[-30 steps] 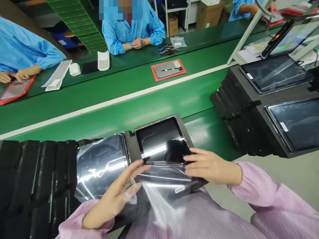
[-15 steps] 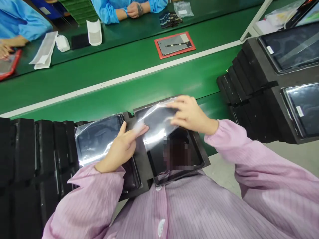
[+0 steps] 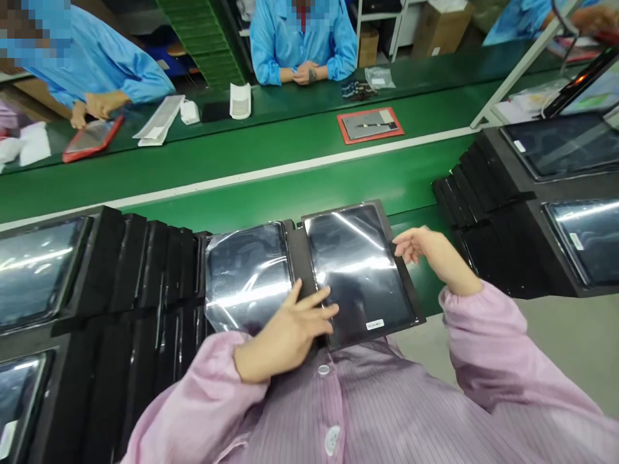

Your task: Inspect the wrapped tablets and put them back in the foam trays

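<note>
In front of me a black foam tray [image 3: 300,256] holds two dark tablet screens side by side. The right screen [image 3: 360,283] is covered by a glossy clear film and has a small white label near its lower edge. Over the left screen [image 3: 246,264] lies a clear plastic film with loose, crinkled edges. My left hand [image 3: 297,325] rests with spread fingers on the left edge of the right screen and the tray's middle strip. Beside the tray's right edge my right hand [image 3: 418,248] is raised, its fingers loosely bent and no object visible in them.
Stacked black trays with screens [image 3: 135,277] stand at the left, and another stack [image 3: 522,193] at the right. Across the green bench [image 3: 271,200] lies a red-framed panel [image 3: 370,124]. Co-workers in blue sleeves sit along the far side; one touches a red-framed panel [image 3: 91,138].
The clear film that my hands held over the right screen now lies flat on it. My right hand has moved off to the right; my left hand has come down the screen's left edge.
</note>
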Motion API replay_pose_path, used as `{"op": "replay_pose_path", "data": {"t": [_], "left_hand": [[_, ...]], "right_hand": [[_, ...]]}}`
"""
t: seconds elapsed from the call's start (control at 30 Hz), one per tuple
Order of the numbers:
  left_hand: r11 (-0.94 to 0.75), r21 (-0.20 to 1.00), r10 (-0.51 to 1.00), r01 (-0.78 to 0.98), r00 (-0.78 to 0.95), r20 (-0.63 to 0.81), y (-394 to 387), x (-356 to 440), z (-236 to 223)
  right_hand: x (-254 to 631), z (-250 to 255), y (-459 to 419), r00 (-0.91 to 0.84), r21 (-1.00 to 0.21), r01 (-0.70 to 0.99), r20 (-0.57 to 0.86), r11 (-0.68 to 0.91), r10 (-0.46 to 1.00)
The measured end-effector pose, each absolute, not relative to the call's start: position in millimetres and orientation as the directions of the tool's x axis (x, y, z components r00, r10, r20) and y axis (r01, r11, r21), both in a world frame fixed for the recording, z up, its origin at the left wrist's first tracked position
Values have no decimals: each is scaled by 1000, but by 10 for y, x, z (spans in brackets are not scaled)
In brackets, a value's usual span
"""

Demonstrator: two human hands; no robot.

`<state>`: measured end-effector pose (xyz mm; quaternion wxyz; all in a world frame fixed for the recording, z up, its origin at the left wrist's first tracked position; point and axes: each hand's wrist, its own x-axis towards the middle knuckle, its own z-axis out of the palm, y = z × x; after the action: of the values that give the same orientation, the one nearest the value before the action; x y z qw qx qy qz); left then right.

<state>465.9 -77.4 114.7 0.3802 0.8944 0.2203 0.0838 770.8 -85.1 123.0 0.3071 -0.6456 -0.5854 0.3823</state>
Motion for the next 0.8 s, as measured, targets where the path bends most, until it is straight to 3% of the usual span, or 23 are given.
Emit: {"op": "replay_pose_path", "data": {"t": [0.1, 0.17, 0.2, 0.27, 0.33, 0.4, 0.5, 0.6, 0.7, 0.8], "left_hand": [[-648, 663, 402, 374, 908, -118, -1023, 4664, 1162], [-662, 646, 389, 380, 911, -137, -1075, 4687, 1134], [-668, 644, 384, 372, 914, -128, -1078, 4699, 1112], [-673, 654, 382, 345, 920, -92, -1062, 4708, 1071], [-660, 678, 398, 323, 916, -48, -1044, 4676, 1060], [-634, 691, 466, 347, 884, -17, -1042, 4575, 1083], [-526, 665, 695, 530, 719, -23, -1056, 4272, 1116], [-248, 672, 917, 697, 392, -68, -1049, 3896, 1061], [-8, 810, 991, 586, 115, -73, -1066, 3667, 970], [49, 901, 998, 431, 13, -60, -1180, 3679, 913]], "right_hand": [[7464, 1238, -901, 230, -570, 788, -81, -234, 970], [7290, 1284, -873, 335, -424, 837, -101, -345, 937], [7226, 1319, -856, 397, -411, 812, -133, -415, 908], [7153, 1405, -836, 437, -570, 657, -245, -493, 865], [7131, 1512, -848, 366, -779, 403, -343, -480, 865], [7112, 1642, -889, 277, -874, 166, -402, -456, 873], [6991, 1846, -962, 310, -891, -40, -442, -453, 842], [6703, 1950, -969, 342, -896, -148, -444, -420, 828], [6323, 1849, -900, 233, -897, -164, -440, -411, 867], [5974, 1601, -812, 93, -919, -75, -394, -388, 914]]}}
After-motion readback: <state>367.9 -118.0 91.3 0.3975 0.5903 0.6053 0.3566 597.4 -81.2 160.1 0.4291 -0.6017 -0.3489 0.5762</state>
